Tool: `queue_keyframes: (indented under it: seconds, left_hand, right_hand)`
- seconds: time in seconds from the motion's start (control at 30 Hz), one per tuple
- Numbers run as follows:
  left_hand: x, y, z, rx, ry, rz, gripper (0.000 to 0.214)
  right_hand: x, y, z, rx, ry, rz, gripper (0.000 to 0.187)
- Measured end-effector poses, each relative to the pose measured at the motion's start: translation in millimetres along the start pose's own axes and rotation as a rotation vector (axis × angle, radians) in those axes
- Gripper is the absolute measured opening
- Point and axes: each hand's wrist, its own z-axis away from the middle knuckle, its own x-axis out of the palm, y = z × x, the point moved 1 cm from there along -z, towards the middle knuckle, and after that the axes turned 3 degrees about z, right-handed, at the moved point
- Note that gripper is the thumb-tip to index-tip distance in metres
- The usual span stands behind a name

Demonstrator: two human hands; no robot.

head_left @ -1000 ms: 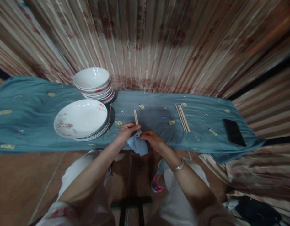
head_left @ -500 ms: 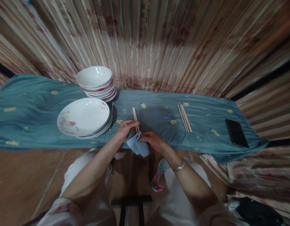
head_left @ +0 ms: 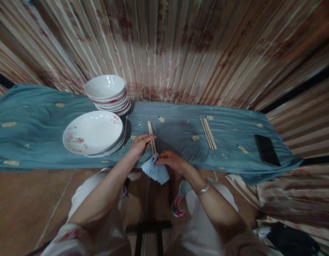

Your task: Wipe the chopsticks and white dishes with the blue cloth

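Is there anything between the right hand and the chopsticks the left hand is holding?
Yes, the light-blue cloth. The right hand pinches it at the lower ends of the chopsticks. Nothing else visible is in between.

A black phone (head_left: 267, 150) lies near the right end of a teal tablecloth (head_left: 177, 115) dotted with yellow motifs, while stacked white bowls (head_left: 105, 88) stand behind a pile of flower-decorated plates (head_left: 93, 132) at left, pleated, patterned curtains (head_left: 164, 53) hanging beyond the far edge
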Motion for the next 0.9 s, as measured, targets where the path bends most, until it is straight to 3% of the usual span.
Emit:
queue_keyframes:
  seconds: [0.3, 0.6, 0.73, 0.9]
  left_hand:
    - [7.8, -5.3, 6.9, 0.001, -0.056, -0.001, 0.027]
    - [15.3, -7.4, 16.5, -0.005, -0.118, -0.065, 0.030]
    - [14.4, -5.5, 15.7, 0.004, -0.077, 0.013, 0.043]
    - [5.6, -3.3, 13.8, 0.089, 0.027, 0.028, 0.047]
  right_hand:
    - [-2.0, -3.5, -3.4, 0.006, 0.112, -0.100, 0.023]
    - [-5.6, -12.1, -11.9, -0.095, 0.252, -0.138, 0.022]
    - [-11.2, -17.4, -13.9, -0.144, 0.276, -0.196, 0.022]
    - [-29.6, -28.5, -15.2, -0.238, 0.412, -0.328, 0.023]
